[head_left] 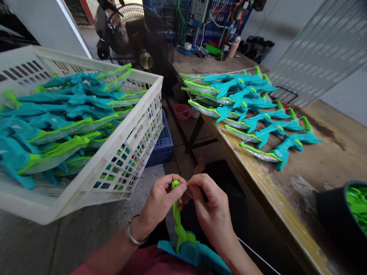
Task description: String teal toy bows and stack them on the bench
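My left hand is closed round the green tip of a teal and green toy crossbow that rests on my lap. My right hand pinches a thin white string right at that tip; the string trails off to the lower right. Both hands meet at the green knob, fingers pressed together.
A white slotted crate full of teal and green toy parts stands at my left. A row of strung toy crossbows lies on the worn wooden table at right. A black tub of green pieces sits at the right edge. A fan stands behind.
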`<state>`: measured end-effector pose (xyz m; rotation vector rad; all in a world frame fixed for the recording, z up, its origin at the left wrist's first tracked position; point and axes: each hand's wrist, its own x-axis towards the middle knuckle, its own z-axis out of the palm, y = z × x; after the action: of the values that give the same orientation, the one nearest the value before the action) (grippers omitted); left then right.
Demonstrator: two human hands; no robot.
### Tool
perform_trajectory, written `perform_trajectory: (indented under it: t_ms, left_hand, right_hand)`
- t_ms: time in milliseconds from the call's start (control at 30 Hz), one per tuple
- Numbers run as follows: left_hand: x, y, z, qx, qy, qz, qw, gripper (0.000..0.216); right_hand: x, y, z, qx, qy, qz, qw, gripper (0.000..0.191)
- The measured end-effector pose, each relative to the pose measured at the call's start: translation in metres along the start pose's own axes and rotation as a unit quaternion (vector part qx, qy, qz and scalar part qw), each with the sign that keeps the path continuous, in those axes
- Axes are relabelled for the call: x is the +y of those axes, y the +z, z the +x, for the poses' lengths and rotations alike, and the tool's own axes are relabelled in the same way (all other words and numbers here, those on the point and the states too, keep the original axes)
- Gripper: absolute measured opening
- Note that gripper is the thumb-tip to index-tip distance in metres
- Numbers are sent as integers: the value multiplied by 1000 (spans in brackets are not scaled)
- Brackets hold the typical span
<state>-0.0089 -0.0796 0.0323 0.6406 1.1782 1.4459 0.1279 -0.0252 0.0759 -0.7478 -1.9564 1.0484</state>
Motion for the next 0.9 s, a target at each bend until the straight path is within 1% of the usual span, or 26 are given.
perform_trajectory:
  t_ms: [100,200,333,400,533,600,700,800,900]
  left_hand:
    - [-3,-1,-3,10,20,41,999,19]
    - [-3,-2,-4,7,30,55,998,17]
    - [1,-2,-4,-20,44,65,997,15]
    - [1,-3,-4,-30,41,56,997,13]
    - [-4,-5,-4,-54,17,-18,998,14]
    - [-8,-6,-4,-61,22,-54,996,15]
    - [-10,-5,-4,-71,30,-76,994,19]
    - [-9,-5,-4,-72,21,-80,994,22]
    - [-8,-5,-4,-74,8,-84,994,24]
  right_hand:
    - [-2,-4,1,-12,43,14,999,18]
    - [-3,-8,4,-35,76,30,996,17]
    - [-1,-11,5,-32,83,19,996,10]
    - [-1,-9,4,-23,63,9,998,12]
    - [-2,-3,-3,-2,-27,-29,999,17]
    - [-3,0,-6,5,-62,-42,997,18]
    - [-4,2,-8,15,-91,-77,993,18]
    - [-3,4,-10,22,-115,-147,982,17]
    - [-2,7,-12,23,-118,-198,973,16]
